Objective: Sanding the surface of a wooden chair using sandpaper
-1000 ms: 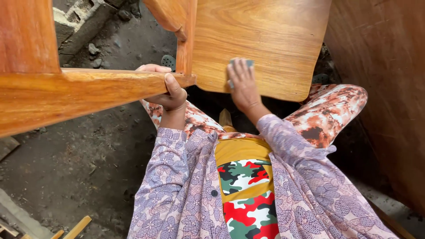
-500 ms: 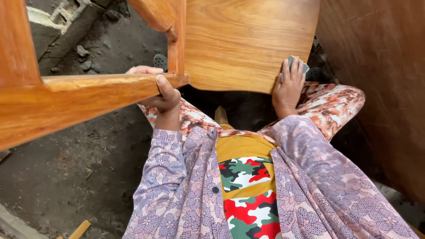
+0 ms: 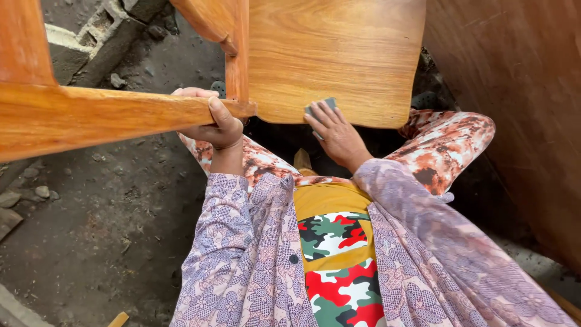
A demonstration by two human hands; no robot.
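Note:
A varnished wooden chair lies tipped toward me, its seat panel [image 3: 339, 54] facing up at top centre. My left hand [image 3: 215, 121] grips the chair's long wooden rail [image 3: 103, 115], thumb on top. My right hand [image 3: 336, 133] presses a small grey sanding pad [image 3: 321, 108] flat against the near edge of the seat panel, left of its middle. Most of the pad is hidden under my fingers.
A large brown wooden board [image 3: 520, 103] stands close on the right. Concrete blocks [image 3: 91, 42] and stones lie on the dirt floor at upper left. My knees in patterned trousers [image 3: 448, 145] sit under the seat. A wood scrap [image 3: 118, 319] lies at the bottom left.
My right hand slid the pad from the seat's middle to its right near corner, then back left along the near edge. My left hand kept its grip on the rail.

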